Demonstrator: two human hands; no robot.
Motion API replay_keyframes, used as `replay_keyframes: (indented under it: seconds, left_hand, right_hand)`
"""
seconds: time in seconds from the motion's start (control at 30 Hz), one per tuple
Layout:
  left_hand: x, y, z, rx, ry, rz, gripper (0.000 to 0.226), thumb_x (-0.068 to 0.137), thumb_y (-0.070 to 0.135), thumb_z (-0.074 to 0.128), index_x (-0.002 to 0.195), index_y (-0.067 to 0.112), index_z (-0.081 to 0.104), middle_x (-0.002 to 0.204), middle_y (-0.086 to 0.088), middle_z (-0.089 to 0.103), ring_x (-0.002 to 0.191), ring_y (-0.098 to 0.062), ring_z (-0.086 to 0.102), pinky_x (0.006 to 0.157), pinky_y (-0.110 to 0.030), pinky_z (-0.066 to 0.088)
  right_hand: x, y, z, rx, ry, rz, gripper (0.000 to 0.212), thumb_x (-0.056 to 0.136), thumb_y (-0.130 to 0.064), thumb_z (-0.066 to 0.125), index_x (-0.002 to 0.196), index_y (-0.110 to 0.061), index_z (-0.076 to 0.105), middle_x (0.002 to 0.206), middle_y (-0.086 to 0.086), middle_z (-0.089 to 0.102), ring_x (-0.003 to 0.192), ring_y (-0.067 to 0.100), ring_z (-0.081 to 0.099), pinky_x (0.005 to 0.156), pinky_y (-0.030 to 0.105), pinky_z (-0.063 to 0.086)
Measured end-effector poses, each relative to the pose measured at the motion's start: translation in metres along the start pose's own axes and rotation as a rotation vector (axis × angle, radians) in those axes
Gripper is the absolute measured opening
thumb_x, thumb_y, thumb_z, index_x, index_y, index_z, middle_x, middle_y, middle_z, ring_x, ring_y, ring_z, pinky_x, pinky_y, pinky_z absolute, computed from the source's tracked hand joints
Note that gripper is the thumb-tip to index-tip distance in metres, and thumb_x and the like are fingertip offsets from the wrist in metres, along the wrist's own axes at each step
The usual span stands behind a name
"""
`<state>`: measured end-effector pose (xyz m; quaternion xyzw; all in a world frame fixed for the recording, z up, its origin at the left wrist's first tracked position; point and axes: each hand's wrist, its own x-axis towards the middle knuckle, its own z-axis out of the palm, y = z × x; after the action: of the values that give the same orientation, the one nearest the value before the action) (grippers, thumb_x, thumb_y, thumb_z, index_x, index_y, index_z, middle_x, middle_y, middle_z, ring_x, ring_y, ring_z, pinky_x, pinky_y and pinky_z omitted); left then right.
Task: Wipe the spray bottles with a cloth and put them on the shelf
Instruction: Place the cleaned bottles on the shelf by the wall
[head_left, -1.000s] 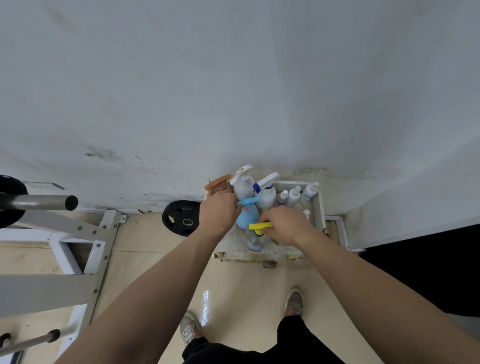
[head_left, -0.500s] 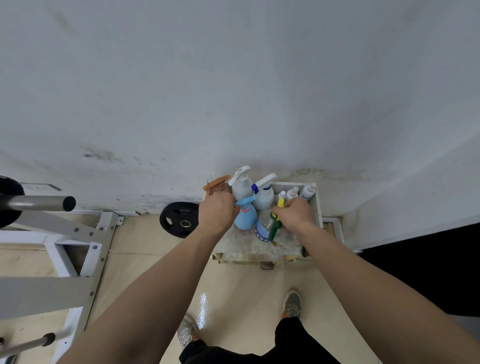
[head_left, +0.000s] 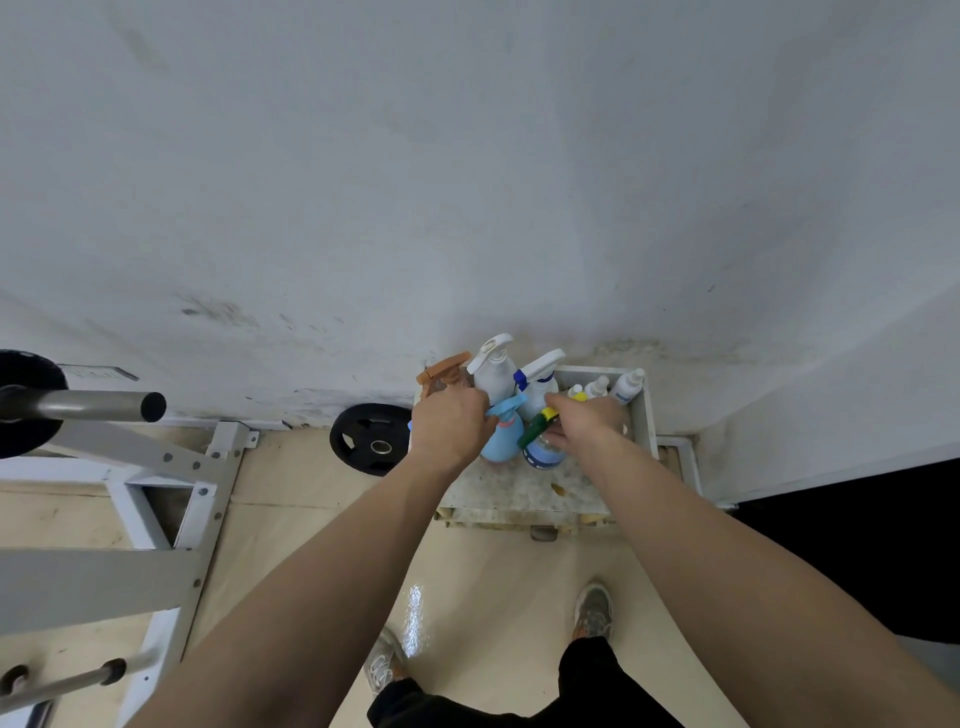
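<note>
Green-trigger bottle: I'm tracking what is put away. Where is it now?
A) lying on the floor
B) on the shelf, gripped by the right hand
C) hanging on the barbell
B: the right hand grips the green-trigger bottle, which stands on the shelf beside the light blue bottle.

A low shelf (head_left: 519, 493) stands on the floor (head_left: 311, 519) against the wall, with a speckled pale top and a white raised rim (head_left: 647, 415) along its far and right sides. At its far left stands a brown spray bottle (head_left: 447, 370), then to its right a white spray bottle (head_left: 496, 371) and a blue-triggered bottle (head_left: 540, 384). Nearer stand a light blue spray bottle (head_left: 503, 439) and, just right of it, a green-topped bottle (head_left: 543, 452). Small white bottles (head_left: 628, 387) line the far right corner. A small brown scrap (head_left: 558, 488) lies on the bare near part. Left of the shelf, a black weight plate (head_left: 371, 439) stands on the floor by the wall, and farther left a white metal frame (head_left: 171, 499).
</note>
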<state>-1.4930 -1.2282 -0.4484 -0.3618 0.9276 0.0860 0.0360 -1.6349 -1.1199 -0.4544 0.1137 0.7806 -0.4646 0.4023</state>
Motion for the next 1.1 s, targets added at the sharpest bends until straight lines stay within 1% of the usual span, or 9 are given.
replay_keyframes:
  seconds: [0.17,0.23,0.3,0.4,0.5,0.57,0.63,0.87,1.1]
  left_hand:
    - [0.003,0.003,-0.002,-0.009,0.001,0.017,0.031,0.095,0.048,0.059,0.098,0.02,0.07,0.091,-0.001,0.065,0.079,-0.021,0.06,0.059,-0.029,0.041]
    - [0.003,0.005,-0.002,-0.011,0.017,0.051,0.035,0.095,0.053,0.06,0.103,0.02,0.069,0.098,0.0,0.067,0.086,-0.02,0.061,0.062,-0.029,0.043]
    - [0.003,0.008,-0.003,0.009,0.033,0.078,0.037,0.096,0.054,0.059,0.108,0.021,0.069,0.103,0.0,0.067,0.091,-0.02,0.061,0.063,-0.029,0.04]
    - [0.002,0.01,-0.002,0.043,0.032,0.087,0.036,0.097,0.053,0.057,0.112,0.021,0.068,0.105,0.0,0.067,0.094,-0.02,0.06,0.065,-0.03,0.042]
    - [0.005,0.012,-0.002,0.033,0.002,0.088,0.034,0.097,0.048,0.058,0.112,0.02,0.069,0.106,-0.001,0.066,0.095,-0.022,0.06,0.07,-0.032,0.049]
    - [0.006,0.013,-0.003,0.026,-0.01,0.09,0.032,0.097,0.046,0.059,0.113,0.019,0.068,0.106,-0.002,0.066,0.096,-0.023,0.06,0.073,-0.033,0.05]
    - [0.007,0.014,-0.004,0.029,-0.018,0.092,0.031,0.097,0.044,0.059,0.114,0.019,0.068,0.107,-0.002,0.066,0.096,-0.023,0.06,0.071,-0.032,0.049]
    - [0.012,0.017,-0.005,0.11,-0.073,0.088,0.023,0.099,0.031,0.058,0.113,0.014,0.066,0.105,-0.006,0.068,0.095,-0.024,0.063,0.075,-0.034,0.05]
    - [0.014,0.017,-0.006,0.077,-0.1,0.086,0.018,0.098,0.024,0.058,0.11,0.013,0.066,0.102,-0.008,0.067,0.091,-0.023,0.063,0.07,-0.031,0.045]
  right_hand:
    - [0.001,0.008,0.009,-0.088,-0.024,-0.044,0.045,0.078,-0.035,0.085,0.099,0.0,0.066,0.096,0.018,0.072,0.088,0.033,0.072,0.071,0.047,0.064]
    - [0.004,0.012,0.007,-0.204,-0.003,-0.116,0.047,0.08,-0.046,0.08,0.093,-0.003,0.068,0.092,0.017,0.073,0.084,0.033,0.072,0.074,0.048,0.063]
    - [0.002,0.013,0.0,-0.406,-0.009,-0.216,0.054,0.085,-0.056,0.069,0.09,-0.003,0.067,0.088,0.013,0.072,0.083,0.033,0.071,0.075,0.044,0.06]
    - [-0.01,0.009,-0.019,-0.892,0.048,-0.429,0.062,0.095,-0.065,0.049,0.108,-0.007,0.065,0.094,0.01,0.07,0.087,0.03,0.066,0.069,0.036,0.05]
    - [-0.021,0.001,-0.034,-1.124,0.091,-0.709,0.042,0.101,-0.05,0.047,0.12,-0.015,0.059,0.116,0.006,0.063,0.097,0.028,0.064,0.069,0.037,0.048]
    - [-0.023,-0.004,-0.038,-1.175,-0.031,-0.871,0.032,0.101,-0.032,0.05,0.13,-0.022,0.057,0.132,0.001,0.057,0.106,0.026,0.061,0.076,0.04,0.053]
    - [-0.021,-0.007,-0.038,-1.269,-0.165,-0.954,0.039,0.095,-0.02,0.054,0.133,-0.026,0.058,0.136,-0.002,0.055,0.113,0.025,0.058,0.078,0.04,0.053]
    - [-0.023,-0.014,-0.027,-1.554,-0.194,-0.962,0.018,0.092,-0.018,0.064,0.11,-0.019,0.062,0.114,0.005,0.06,0.11,0.029,0.055,0.08,0.041,0.052]
    - [-0.023,-0.025,-0.026,-1.663,-0.132,-0.976,0.02,0.094,-0.01,0.061,0.114,-0.011,0.06,0.118,0.011,0.056,0.112,0.031,0.057,0.073,0.036,0.04]
